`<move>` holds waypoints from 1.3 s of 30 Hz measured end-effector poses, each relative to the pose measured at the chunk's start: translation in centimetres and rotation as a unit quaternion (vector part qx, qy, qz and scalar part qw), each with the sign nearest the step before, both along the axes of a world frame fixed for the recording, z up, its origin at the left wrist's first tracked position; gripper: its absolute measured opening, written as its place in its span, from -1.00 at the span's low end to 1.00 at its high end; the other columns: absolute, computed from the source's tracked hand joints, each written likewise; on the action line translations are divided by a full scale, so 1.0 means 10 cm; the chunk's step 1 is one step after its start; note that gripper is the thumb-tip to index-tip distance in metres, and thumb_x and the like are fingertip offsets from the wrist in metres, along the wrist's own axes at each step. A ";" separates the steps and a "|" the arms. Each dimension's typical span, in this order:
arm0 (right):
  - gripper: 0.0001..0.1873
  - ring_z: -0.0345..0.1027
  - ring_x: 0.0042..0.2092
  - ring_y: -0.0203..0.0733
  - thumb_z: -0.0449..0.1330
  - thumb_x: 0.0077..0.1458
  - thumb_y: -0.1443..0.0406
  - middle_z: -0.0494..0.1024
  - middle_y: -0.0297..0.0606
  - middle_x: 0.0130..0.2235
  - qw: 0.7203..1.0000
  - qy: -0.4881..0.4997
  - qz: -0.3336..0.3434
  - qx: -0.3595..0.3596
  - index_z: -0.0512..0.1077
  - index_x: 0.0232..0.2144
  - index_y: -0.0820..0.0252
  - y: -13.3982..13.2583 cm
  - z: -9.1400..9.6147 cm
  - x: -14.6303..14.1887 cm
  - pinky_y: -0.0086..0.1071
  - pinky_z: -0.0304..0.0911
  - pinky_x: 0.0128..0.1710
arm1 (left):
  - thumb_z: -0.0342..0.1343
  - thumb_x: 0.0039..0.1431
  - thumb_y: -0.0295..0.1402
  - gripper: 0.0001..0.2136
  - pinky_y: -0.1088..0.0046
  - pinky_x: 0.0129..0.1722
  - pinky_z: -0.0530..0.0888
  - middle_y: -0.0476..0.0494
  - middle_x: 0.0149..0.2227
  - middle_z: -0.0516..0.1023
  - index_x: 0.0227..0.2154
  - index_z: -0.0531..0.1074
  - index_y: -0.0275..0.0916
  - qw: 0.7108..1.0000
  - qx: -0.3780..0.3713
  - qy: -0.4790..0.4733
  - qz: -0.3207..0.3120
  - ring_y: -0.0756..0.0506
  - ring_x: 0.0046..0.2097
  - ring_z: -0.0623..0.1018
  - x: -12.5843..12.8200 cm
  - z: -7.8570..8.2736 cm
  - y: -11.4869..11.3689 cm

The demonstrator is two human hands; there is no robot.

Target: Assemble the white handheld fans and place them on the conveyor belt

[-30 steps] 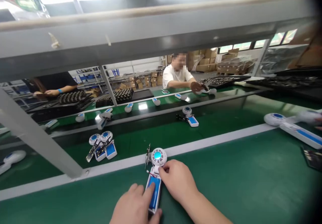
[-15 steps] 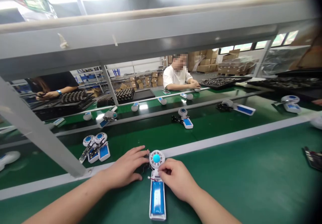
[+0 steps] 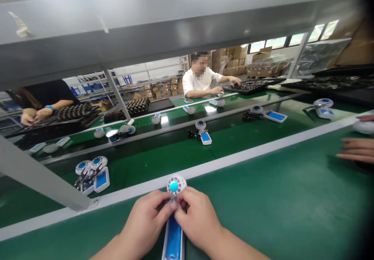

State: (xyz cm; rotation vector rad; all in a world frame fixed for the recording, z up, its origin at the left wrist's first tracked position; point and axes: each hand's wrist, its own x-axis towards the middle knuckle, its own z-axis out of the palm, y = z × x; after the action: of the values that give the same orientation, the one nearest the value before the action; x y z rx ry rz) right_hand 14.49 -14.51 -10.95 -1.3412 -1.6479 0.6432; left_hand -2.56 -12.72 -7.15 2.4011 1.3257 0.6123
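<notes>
A white handheld fan [image 3: 174,244] lies on the green work surface in front of me, its round head with a bright blue hub [image 3: 173,186] pointing away. The handle is open and holds a blue battery pack. My left hand [image 3: 147,217] is closed at the fan's neck, thumb and fingers pinching thin wires there. From the other side my right hand [image 3: 198,215] is closed on the neck, its fingertips touching the left ones. Fingers hide the neck and the upper handle.
Several fans with dark circuit boards, such as this pair [image 3: 95,174], lie on the green belt [image 3: 163,154] beyond a pale rail [image 3: 233,157]. A metal post [image 3: 43,178] stands at left. Another person's hand [image 3: 356,149] reaches in at right. Two people sit opposite beside black trays [image 3: 248,87].
My left hand has moved from beside the fan's head to its neck and closed. Both hands now meet there. A co-worker's hand has come in at right. The view has shifted slightly.
</notes>
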 end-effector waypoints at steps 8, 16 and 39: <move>-0.87 0.28 -0.40 -0.25 0.10 -0.07 0.44 0.42 -0.36 -0.47 0.996 -0.068 0.009 0.058 0.28 -0.57 0.15 -0.06 -0.01 -0.01 -0.40 0.09 -0.38 | 0.15 0.19 -0.35 -0.85 0.48 -0.22 0.57 -0.05 -0.28 0.66 -0.26 0.63 -0.10 0.991 -0.055 -0.117 0.037 -0.08 -0.25 0.63 0.00 -0.04 -0.14; -0.87 0.30 -0.38 -0.22 0.08 -0.03 0.41 0.43 -0.33 -0.46 0.993 -0.084 0.016 0.078 0.26 -0.56 0.14 -0.09 0.00 -0.02 -0.37 0.12 -0.36 | 0.04 0.32 -0.37 -0.78 0.44 -0.12 0.57 -0.12 -0.12 0.61 -0.09 0.56 -0.08 0.994 0.001 -0.104 -0.013 -0.10 -0.13 0.61 0.00 -0.13 -0.22; -0.83 0.28 -0.36 -0.20 0.00 0.11 0.41 0.40 -0.29 -0.42 0.995 -0.062 0.035 0.065 0.24 -0.52 0.15 -0.16 -0.01 -0.02 -0.34 0.13 -0.34 | -0.03 0.26 -0.61 -0.49 0.39 -0.16 0.58 -0.25 -0.09 0.51 0.24 0.25 -0.11 0.982 0.127 -0.068 -0.122 -0.09 -0.13 0.55 -0.04 -0.18 -0.24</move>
State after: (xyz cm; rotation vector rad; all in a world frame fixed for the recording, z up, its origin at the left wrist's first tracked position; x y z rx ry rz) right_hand 14.29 -16.12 -11.07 -1.2557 -1.8121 0.4920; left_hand -2.92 -15.13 -8.92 2.6136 0.9261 0.9030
